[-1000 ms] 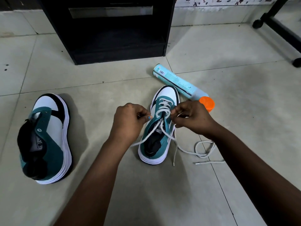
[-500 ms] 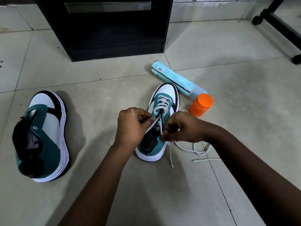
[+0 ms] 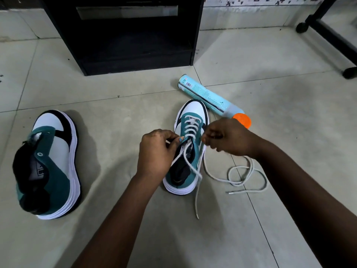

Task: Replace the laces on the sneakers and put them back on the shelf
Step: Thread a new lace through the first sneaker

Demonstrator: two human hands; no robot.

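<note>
Over the sneaker (image 3: 190,151), toe pointing away: left hand (image 3: 156,151) pinching the lace (image 3: 188,161) by its left eyelets, right hand (image 3: 228,139) pinching on its right. Equally near.

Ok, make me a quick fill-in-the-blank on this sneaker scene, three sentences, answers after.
1. The teal and white sneaker lying on its side has no ____.
2. The light blue spray can has an ____ cap.
3. Both the left hand and right hand pinch the white lace of the upright teal sneaker on the ____ floor.

Answers: lace; orange; tiled
</note>
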